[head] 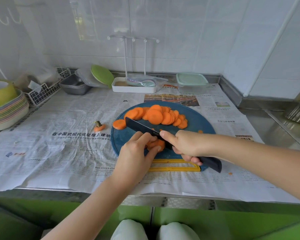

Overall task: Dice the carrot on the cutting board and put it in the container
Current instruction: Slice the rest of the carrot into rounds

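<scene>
Newspaper-covered counter (59, 118) carries the blue cutting board (197, 125); carrot slices (159, 115) are heaped on its far half, and the lidded container (191, 83) sits far right. Right grip (185, 144) wraps the knife (140, 127). Left grip (137, 153) pinches a slice stack (157, 144) against the blade, so a slipping stack could nick the fingertips.

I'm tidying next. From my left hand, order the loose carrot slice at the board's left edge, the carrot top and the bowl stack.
1. loose carrot slice, board's left edge
2. carrot top, on the newspaper
3. bowl stack, far left
</scene>
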`<state>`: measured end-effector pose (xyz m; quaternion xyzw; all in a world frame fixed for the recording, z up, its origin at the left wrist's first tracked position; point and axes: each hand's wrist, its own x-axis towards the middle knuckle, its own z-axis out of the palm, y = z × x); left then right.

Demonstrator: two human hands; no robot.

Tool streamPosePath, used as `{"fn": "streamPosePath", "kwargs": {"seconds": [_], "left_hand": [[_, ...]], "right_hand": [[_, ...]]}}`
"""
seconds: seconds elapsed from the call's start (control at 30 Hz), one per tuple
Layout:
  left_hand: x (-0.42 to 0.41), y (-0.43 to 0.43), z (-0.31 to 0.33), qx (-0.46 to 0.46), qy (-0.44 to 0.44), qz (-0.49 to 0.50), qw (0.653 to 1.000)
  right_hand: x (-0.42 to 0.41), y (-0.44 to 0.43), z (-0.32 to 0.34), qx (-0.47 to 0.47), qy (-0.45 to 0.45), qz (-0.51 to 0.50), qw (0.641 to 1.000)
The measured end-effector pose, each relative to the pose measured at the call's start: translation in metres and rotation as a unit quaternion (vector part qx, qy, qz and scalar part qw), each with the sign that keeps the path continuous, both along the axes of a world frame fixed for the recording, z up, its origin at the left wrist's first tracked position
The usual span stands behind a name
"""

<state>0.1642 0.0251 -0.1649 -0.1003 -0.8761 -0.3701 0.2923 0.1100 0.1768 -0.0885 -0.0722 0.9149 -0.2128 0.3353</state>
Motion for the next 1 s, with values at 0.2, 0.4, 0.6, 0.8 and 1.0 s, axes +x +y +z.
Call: {"fn": "streamPosePath", "kwargs": {"seconds": [0.2,0.4,0.6,0.8,1.0], "left_hand": [[0.002,0.001,-0.001,0.019,-0.004,0.010,1.000],[0.004,0.001,-0.001,0.027,-0.011,0.013,0.999],[0.005,0.000,0.000,0.014,-0.017,0.013,1.000],[0.005,0.000,0.001,0.001,-0.020,0.016,1.000],[0.006,0.001,0.003,0.001,-0.011,0.010,1.000]], "right_hand": [[-0.015,0.016,-0.005,-0.104,-0.081,-0.063,0.989],[-0.014,0.020,-0.003,-0.145,-0.089,-0.050,0.984],[-0.007,0.021,0.019,-0.132,-0.044,-0.027,0.990],[0.003,0.023,0.038,-0.091,-0.019,-0.002,0.996],[0.010,0.022,0.042,-0.076,-0.021,-0.007,0.997]]}}
